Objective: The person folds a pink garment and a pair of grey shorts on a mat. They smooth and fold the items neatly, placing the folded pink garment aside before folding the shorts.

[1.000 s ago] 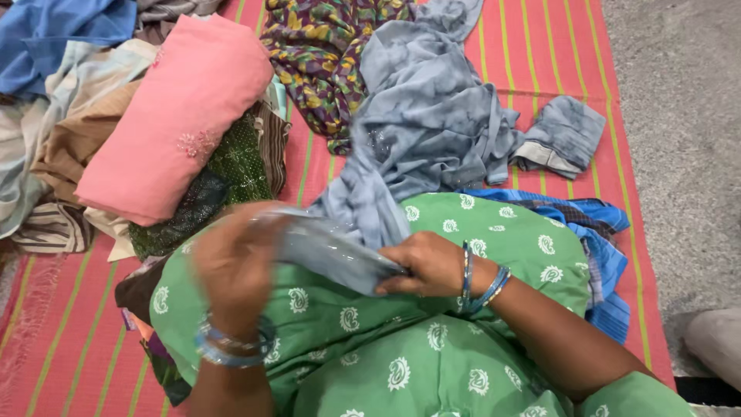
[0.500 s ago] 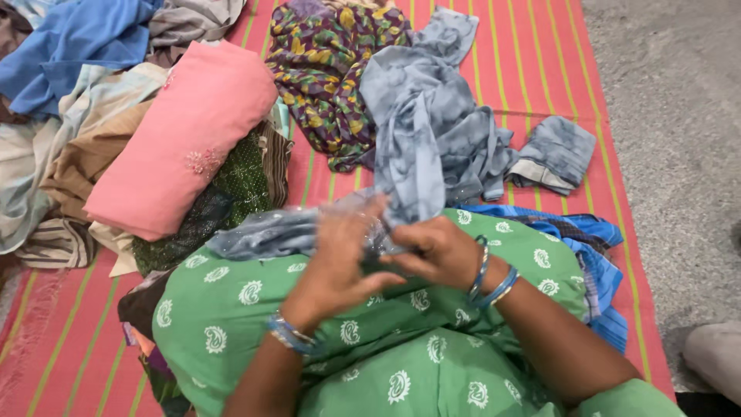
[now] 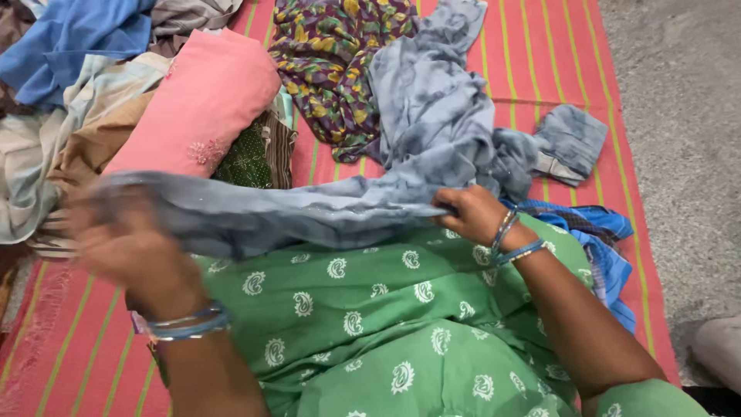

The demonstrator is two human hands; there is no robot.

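The left hand (image 3: pixel 127 243) is blurred, closed on one end of the grey cloth (image 3: pixel 309 212); the right hand (image 3: pixel 471 212) pinches the same cloth further along, fingers shut on its edge. Between the two hands the cloth is stretched in a long band across the person's lap, just above the green dress (image 3: pixel 386 324) with its white print. Past the right hand, the cloth rises into a crumpled heap on the striped red mat (image 3: pixel 540 62), its far end reaching toward the mat's upper edge.

Both wrists wear blue bangles (image 3: pixel 513 239).

Beside the heap, on the side of the left hand, lies a patterned purple-and-yellow cloth (image 3: pixel 332 54), touching the grey one. Further that way sits a folded pink cloth (image 3: pixel 201 100), resting on a dark green piece (image 3: pixel 247 158). Beyond the pink cloth are a blue cloth (image 3: pixel 69 35) and pale beige ones (image 3: pixel 46 147). A blue checked cloth (image 3: pixel 602 239) lies under the right forearm.
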